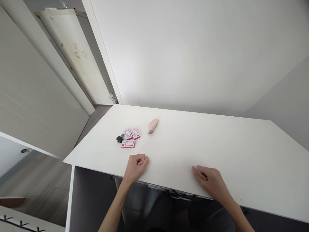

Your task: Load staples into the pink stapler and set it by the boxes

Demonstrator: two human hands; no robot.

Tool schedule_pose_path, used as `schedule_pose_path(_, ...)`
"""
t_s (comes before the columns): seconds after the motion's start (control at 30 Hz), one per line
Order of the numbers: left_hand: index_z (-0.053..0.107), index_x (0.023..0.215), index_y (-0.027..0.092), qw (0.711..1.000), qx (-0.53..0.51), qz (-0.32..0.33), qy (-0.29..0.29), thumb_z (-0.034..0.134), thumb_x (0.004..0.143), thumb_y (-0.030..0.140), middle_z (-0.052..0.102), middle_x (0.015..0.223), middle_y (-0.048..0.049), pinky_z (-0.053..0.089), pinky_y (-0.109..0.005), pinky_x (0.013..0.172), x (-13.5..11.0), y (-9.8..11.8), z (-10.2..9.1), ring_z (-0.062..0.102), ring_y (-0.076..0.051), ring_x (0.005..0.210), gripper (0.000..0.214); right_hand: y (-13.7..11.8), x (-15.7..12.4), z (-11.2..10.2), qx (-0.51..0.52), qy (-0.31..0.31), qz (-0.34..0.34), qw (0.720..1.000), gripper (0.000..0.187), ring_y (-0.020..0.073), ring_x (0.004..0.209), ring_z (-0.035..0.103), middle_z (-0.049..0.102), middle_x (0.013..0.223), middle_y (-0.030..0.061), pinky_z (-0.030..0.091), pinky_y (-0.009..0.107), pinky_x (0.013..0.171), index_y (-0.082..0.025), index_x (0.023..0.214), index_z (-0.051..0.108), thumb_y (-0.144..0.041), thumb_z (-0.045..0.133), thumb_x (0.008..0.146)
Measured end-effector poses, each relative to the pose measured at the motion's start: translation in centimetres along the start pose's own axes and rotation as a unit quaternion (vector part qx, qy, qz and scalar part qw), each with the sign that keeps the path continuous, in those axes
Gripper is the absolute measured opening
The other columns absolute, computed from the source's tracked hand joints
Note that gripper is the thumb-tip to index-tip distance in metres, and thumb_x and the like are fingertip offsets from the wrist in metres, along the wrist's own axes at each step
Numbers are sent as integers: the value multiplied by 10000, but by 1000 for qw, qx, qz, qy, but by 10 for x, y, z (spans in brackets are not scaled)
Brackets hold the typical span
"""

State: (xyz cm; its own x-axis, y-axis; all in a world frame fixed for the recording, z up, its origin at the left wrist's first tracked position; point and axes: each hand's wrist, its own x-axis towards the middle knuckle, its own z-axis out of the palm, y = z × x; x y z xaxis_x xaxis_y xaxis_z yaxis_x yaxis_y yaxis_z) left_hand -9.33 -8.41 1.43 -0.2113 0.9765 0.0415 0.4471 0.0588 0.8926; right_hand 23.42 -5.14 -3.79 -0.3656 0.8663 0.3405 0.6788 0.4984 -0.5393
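My left hand rests as a loose fist on the white desk, near its front edge, with nothing visible in it. My right hand lies farther right on the same top, its fingers also curled closed and no object showing. Beyond my left hand are three small red-and-white boxes, one in front and two behind, a left one and a right one. A black-headed key lies against their left side. Farther back sits a pink and cream stapler, apart from both hands.
A white wall rises behind the desk. To the left are a white door and, past the doorway, a worn white cabinet. Below the desk's front edge is a dark open space. Grey wood-look floor shows at lower left.
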Motion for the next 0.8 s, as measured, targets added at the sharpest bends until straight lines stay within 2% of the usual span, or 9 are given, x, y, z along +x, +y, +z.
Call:
schedule_pose_path(0.17, 150, 629, 226, 1000, -9, -17, 0, 543, 812, 338, 150, 605, 55, 162, -267, 543, 0, 1, 0, 155, -88, 573, 448, 4, -1, 4, -19, 9, -33, 999, 450, 103, 566, 189, 172, 629, -68, 249, 253, 536, -234, 714, 167, -284, 502, 1011)
schedule_pose_path(0.8, 156, 630, 227, 1000, -11, -23, 2, 549, 812, 344, 158, 611, 52, 164, -269, 548, 1, 4, 0, 160, -92, 583, 449, 6, -1, 4, -43, 17, -66, 997, 413, 132, 633, 153, 180, 658, -57, 218, 267, 542, -222, 652, 257, -220, 498, 986)
